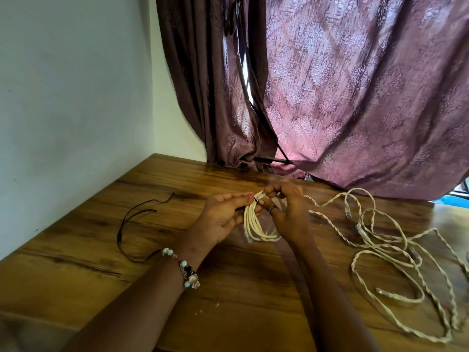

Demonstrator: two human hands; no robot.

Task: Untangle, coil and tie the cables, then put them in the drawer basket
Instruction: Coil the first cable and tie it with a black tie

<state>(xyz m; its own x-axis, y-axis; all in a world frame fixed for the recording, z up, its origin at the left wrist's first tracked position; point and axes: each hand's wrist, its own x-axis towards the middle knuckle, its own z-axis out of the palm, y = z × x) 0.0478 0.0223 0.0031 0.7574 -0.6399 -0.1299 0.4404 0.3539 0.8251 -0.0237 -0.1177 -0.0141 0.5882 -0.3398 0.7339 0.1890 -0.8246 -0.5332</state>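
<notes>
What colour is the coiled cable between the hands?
Cream, in the head view: coiled cable.

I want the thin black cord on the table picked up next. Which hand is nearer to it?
Left. The left hand holds the coiled cable just right of the black cord, apart from it. The right hand is on the coil's far side, farther away.

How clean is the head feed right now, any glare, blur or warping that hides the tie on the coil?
Head view: daylight glows through the curtain and leaves a soft sheen on the table near it; wide-angle warping bows the edges; the left hand and right hand look slightly soft, so the thin dark tie on the coiled cable is hard to read; the loose cable stays legible.
</notes>
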